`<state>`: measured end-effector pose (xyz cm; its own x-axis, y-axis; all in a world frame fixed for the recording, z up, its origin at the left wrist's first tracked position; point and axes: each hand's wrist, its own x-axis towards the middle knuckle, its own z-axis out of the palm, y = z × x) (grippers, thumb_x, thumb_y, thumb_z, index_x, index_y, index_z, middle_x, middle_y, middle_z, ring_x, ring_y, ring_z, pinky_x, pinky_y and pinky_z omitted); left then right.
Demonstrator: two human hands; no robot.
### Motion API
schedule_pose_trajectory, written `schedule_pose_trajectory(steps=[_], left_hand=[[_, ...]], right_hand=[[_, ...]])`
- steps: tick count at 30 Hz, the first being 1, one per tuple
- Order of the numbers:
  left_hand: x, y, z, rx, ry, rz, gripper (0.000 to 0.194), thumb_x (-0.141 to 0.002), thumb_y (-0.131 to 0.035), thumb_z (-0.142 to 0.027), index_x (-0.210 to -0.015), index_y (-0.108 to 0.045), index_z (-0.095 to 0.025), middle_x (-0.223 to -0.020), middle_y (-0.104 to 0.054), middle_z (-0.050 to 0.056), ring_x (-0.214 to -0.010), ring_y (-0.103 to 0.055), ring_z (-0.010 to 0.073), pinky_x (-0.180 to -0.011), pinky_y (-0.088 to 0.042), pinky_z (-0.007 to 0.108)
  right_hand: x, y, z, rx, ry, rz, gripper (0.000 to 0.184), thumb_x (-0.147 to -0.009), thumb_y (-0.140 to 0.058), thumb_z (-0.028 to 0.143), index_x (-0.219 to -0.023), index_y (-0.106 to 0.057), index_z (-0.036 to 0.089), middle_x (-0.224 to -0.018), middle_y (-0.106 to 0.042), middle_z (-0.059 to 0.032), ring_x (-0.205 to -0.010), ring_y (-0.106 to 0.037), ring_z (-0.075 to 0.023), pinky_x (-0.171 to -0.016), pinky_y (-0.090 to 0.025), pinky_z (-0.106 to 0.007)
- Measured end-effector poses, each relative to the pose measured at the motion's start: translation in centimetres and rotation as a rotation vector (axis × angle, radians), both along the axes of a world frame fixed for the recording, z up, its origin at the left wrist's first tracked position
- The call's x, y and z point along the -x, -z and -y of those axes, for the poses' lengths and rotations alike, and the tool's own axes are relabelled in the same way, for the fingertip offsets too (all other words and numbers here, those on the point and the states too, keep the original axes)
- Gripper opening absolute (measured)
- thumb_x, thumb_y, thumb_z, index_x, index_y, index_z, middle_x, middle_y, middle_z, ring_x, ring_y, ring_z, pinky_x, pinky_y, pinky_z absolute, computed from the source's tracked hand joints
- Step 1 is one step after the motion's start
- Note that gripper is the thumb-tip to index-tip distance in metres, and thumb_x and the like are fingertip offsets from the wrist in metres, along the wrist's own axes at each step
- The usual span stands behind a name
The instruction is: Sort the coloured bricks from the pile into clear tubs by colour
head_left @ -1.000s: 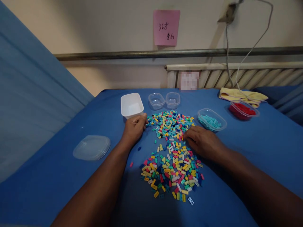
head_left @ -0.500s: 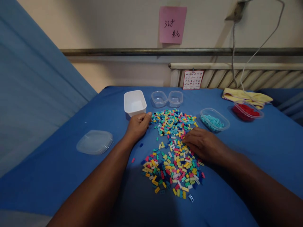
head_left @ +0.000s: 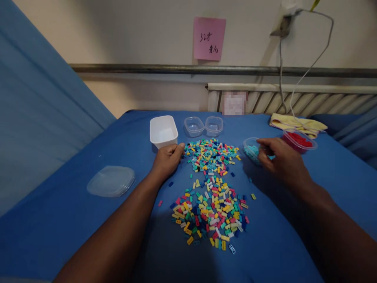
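Note:
My left hand [head_left: 167, 160] rests closed on the blue cloth, between the white tub [head_left: 163, 142] and the edge of the far pile of small toy bricks [head_left: 210, 153]; anything inside its fingers is hidden. Over the right side of a clear tub of turquoise bricks [head_left: 251, 151] is my right hand [head_left: 282, 161], raised, with thumb and fingers pinched together. Whatever it pinches is too small to make out, and the hand covers part of that tub. Nearer to me spreads a second pile of mixed-colour bricks [head_left: 215, 212].
Two clear tubs [head_left: 194, 126] stand at the back. A tub of red pieces [head_left: 299, 141] sits at the right by a folded yellow cloth [head_left: 297, 122]. Stacked clear lids [head_left: 111, 181] lie at the left. A radiator [head_left: 265, 98] runs along the wall; a blue curtain [head_left: 44, 78] hangs left.
My right hand has left the right edge of the brick piles and moved right and up to the turquoise tub. My left hand stays closed by the pile. The view has shifted slightly.

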<state>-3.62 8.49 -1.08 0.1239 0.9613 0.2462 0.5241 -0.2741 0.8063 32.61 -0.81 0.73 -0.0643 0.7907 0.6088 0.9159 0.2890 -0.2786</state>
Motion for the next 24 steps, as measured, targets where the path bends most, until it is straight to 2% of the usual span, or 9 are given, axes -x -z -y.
schedule_pose_trajectory(steps=[3,8,13,16,21,24], left_hand=[[0.0,0.0,0.0,0.003,-0.007,-0.011,0.055,-0.098,-0.054,-0.062,-0.067,-0.065,-0.018,-0.055,-0.058,-0.001,-0.053,-0.052,0.0135,-0.053,-0.036,0.026],[0.0,0.0,0.0,0.000,0.013,-0.001,0.055,-0.098,-0.054,-0.063,-0.066,-0.064,-0.018,-0.054,-0.058,-0.001,-0.052,-0.051,0.0136,-0.053,-0.036,0.026],[0.0,0.1,-0.1,-0.003,0.002,-0.011,0.055,-0.097,-0.055,-0.063,-0.066,-0.065,-0.019,-0.054,-0.057,-0.001,-0.052,-0.050,0.0136,-0.051,-0.034,0.026],[0.0,0.2,-0.1,0.001,0.011,-0.005,0.055,-0.097,-0.055,-0.062,-0.065,-0.065,-0.019,-0.054,-0.056,-0.001,-0.051,-0.048,0.0131,-0.051,-0.034,0.026],[-0.1,0.4,-0.2,0.000,0.022,-0.050,0.055,-0.098,-0.053,-0.062,-0.066,-0.065,-0.019,-0.054,-0.055,-0.002,-0.051,-0.048,0.0131,-0.052,-0.032,0.026],[0.0,0.5,-0.2,-0.007,0.033,-0.062,0.055,-0.099,-0.052,-0.062,-0.068,-0.065,-0.019,-0.054,-0.055,-0.002,-0.052,-0.047,0.0131,-0.052,-0.032,0.027]], right_hand=[[-2.0,0.6,-0.7,0.008,0.103,0.044,0.035,-0.095,-0.055,0.027,-0.124,-0.071,0.016,-0.099,-0.075,-0.0123,-0.082,-0.069,-0.0259,-0.077,-0.055,-0.039],[-2.9,1.5,-1.2,0.060,0.062,0.095,0.034,-0.098,-0.053,0.029,-0.123,-0.072,0.016,-0.106,-0.077,-0.0148,-0.089,-0.070,-0.0297,-0.081,-0.057,-0.045],[-2.5,0.7,-0.8,-0.037,0.044,0.029,0.030,-0.103,-0.051,0.029,-0.117,-0.075,0.018,-0.107,-0.078,-0.0148,-0.097,-0.071,-0.0311,-0.090,-0.057,-0.048],[-0.3,0.7,-0.2,-0.047,-0.052,-0.008,0.027,-0.104,-0.052,0.027,-0.116,-0.075,0.019,-0.109,-0.078,-0.0144,-0.101,-0.072,-0.0310,-0.092,-0.056,-0.048],[6.3,1.9,-0.2,0.128,-0.402,0.025,0.028,-0.106,-0.052,0.023,-0.126,-0.071,0.021,-0.120,-0.077,-0.0111,-0.111,-0.071,-0.0274,-0.101,-0.055,-0.045],[9.0,2.6,-1.0,0.203,-0.457,0.075,0.034,-0.105,-0.055,0.022,-0.137,-0.066,0.019,-0.129,-0.075,-0.0121,-0.119,-0.068,-0.0284,-0.105,-0.054,-0.046]])
